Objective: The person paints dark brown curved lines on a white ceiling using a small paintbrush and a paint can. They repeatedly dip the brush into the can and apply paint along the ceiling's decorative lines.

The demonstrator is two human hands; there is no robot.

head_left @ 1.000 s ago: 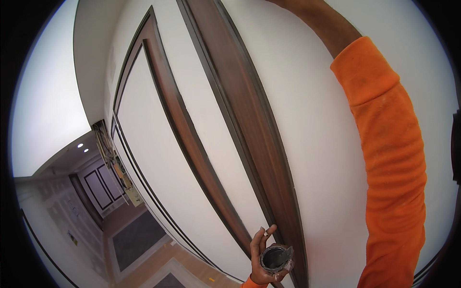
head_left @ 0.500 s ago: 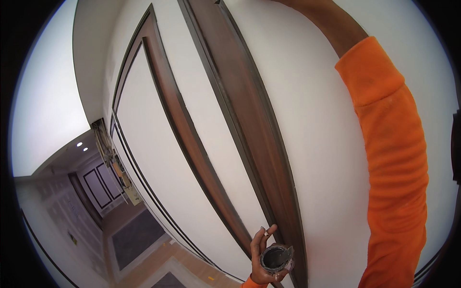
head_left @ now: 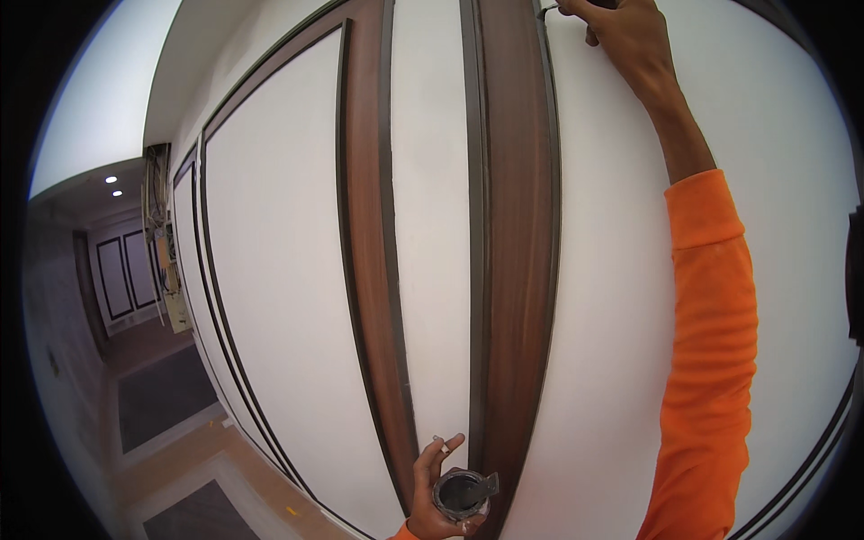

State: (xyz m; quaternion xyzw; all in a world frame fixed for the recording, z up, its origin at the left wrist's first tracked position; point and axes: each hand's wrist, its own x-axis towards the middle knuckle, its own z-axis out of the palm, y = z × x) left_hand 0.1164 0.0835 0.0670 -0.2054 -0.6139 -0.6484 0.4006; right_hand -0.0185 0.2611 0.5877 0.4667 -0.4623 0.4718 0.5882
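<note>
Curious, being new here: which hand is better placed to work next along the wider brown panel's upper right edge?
Probably the right hand, raised beside the panel, holding a thin dark-tipped tool near that edge. The left hand is low, occupied with a cup of what looks like dark paint.

One left hand (head_left: 422,486), one right hand (head_left: 635,43), two sleeves (head_left: 709,360), one cup (head_left: 438,501) at six o'clock, two near brown boards (head_left: 517,234), two ceiling lights (head_left: 111,180) toward ten, two dark floor patches (head_left: 166,396) toward eight; at one, one tool (head_left: 546,12), possibly a brush.

The dark tool (head_left: 548,11) (perhaps a brush) is cropped above.
</note>
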